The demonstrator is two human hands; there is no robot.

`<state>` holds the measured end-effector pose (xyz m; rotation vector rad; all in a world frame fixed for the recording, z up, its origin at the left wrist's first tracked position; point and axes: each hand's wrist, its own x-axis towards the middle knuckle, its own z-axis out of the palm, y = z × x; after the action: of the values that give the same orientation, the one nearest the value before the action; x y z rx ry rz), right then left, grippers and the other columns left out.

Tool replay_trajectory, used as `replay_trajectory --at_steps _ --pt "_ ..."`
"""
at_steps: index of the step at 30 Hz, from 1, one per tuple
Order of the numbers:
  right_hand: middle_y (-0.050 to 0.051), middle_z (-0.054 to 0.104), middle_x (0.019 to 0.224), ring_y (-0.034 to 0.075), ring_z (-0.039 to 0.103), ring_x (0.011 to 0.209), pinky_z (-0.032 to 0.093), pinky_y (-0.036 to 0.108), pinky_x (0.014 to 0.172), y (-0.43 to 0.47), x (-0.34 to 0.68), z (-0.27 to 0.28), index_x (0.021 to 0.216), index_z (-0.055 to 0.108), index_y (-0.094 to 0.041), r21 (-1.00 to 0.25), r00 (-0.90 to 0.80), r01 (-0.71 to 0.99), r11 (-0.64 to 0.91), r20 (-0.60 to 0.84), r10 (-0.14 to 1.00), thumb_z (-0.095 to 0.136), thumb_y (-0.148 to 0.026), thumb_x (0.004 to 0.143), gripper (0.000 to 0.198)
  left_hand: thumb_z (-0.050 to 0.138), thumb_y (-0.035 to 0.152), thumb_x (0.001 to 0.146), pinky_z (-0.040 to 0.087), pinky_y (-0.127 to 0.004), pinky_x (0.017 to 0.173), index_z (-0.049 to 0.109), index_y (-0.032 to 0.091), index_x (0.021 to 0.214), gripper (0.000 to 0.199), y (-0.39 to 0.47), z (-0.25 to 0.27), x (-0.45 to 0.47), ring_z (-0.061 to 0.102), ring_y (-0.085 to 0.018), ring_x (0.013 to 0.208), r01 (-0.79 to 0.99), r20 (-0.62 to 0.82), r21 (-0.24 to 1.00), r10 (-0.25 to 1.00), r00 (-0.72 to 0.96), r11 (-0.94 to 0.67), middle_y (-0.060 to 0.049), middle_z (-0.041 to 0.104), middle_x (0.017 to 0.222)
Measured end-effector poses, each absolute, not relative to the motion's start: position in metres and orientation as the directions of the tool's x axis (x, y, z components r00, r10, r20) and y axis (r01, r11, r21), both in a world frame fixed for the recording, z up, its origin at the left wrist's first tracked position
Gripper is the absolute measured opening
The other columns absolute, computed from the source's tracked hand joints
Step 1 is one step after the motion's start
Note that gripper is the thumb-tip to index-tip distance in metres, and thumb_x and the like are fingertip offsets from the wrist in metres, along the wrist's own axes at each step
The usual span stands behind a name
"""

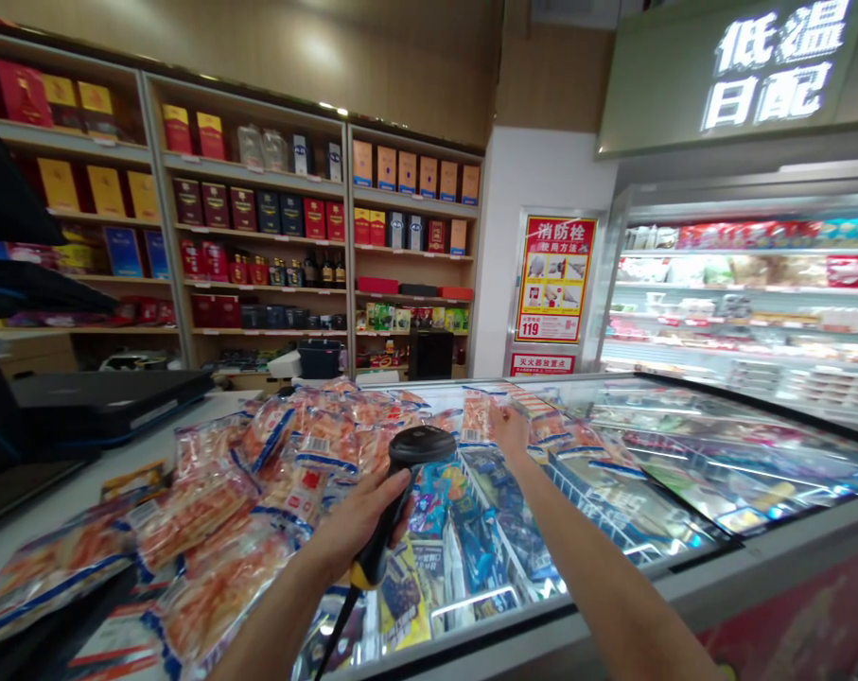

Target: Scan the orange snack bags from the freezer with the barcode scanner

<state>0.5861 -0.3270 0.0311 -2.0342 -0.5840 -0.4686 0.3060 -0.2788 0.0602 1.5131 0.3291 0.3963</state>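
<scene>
My left hand (368, 515) is wrapped round the handle of a black and yellow barcode scanner (421, 443), its cable hanging down. The scanner's head is tilted forward over the freezer's glass. Farther off, my right hand (512, 430) pinches the edge of a clear food packet (475, 416) with orange-pink contents and a barcode label. Some of my right fingertips are hidden. Left of the scanner lies a pile of similar packets (201, 511) with blue edges. More packets (577, 437) lie to the right of my right hand.
Beneath both hands is a glass-topped freezer (471, 605) full of bagged goods. A dark device (109, 402) stands on the counter at left. Shelves of boxed bottles (258, 213) line the back wall. At right stands a lit refrigerated display (747, 293).
</scene>
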Motion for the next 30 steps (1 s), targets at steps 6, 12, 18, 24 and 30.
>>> replay_trajectory --at_steps 6,12,18,24,30 --pt "0.005 0.058 0.059 0.012 0.044 0.053 0.024 0.021 0.048 -0.329 0.593 0.027 0.070 0.060 -0.014 -0.673 0.826 0.552 -0.492 0.522 0.213 0.037 -0.040 0.074 0.035 0.045 0.044 0.071 0.030 -0.018 0.038 0.043 0.016 0.065 0.029 -0.283 0.063 0.309 0.043 -0.005 0.038 -0.042 0.017 0.998 0.467 0.884 0.044 0.004 0.051 0.053" --pt "0.004 0.056 0.057 0.012 0.042 0.052 0.024 0.021 0.048 -0.329 0.599 0.024 0.069 0.060 -0.015 -0.693 0.842 0.528 -0.491 0.504 0.194 0.037 -0.043 0.073 0.036 0.044 0.045 0.071 0.031 -0.018 0.039 0.045 0.016 0.066 0.029 -0.278 0.057 0.312 0.044 -0.006 0.040 -0.072 0.047 0.997 0.466 0.884 0.036 0.003 0.051 0.054" --pt "0.003 0.054 0.054 0.012 0.043 0.051 0.024 0.021 0.047 -0.329 0.603 0.023 0.066 0.059 -0.016 -0.678 0.832 0.538 -0.501 0.522 0.186 0.036 -0.044 0.073 0.037 0.043 0.045 0.072 0.031 -0.018 0.039 0.046 0.016 0.067 0.030 -0.275 0.052 0.317 0.041 -0.005 0.039 -0.083 0.074 0.997 0.445 0.893 0.001 0.003 0.051 0.054" --pt "0.005 0.057 0.058 0.013 0.047 0.055 0.026 0.022 0.049 -0.362 0.627 0.023 0.067 0.059 -0.015 -0.569 0.807 0.555 -0.607 0.545 0.226 0.033 -0.042 0.075 0.038 0.040 0.046 0.073 0.032 -0.019 0.041 0.047 0.015 0.062 0.033 -0.272 0.053 0.322 0.041 -0.006 0.038 -0.095 0.126 0.991 0.459 0.880 -0.089 0.003 0.048 0.046" --pt "0.006 0.060 0.063 0.016 0.052 0.060 0.027 0.022 0.050 -0.445 0.664 0.021 0.075 0.062 -0.016 -0.490 0.864 0.452 -0.745 0.448 0.229 0.035 -0.043 0.073 0.039 0.042 0.046 0.071 0.032 -0.018 0.040 0.048 0.015 0.061 0.033 -0.275 0.055 0.323 0.042 -0.007 0.038 -0.104 0.117 0.993 0.509 0.853 -0.053 0.003 0.048 0.045"
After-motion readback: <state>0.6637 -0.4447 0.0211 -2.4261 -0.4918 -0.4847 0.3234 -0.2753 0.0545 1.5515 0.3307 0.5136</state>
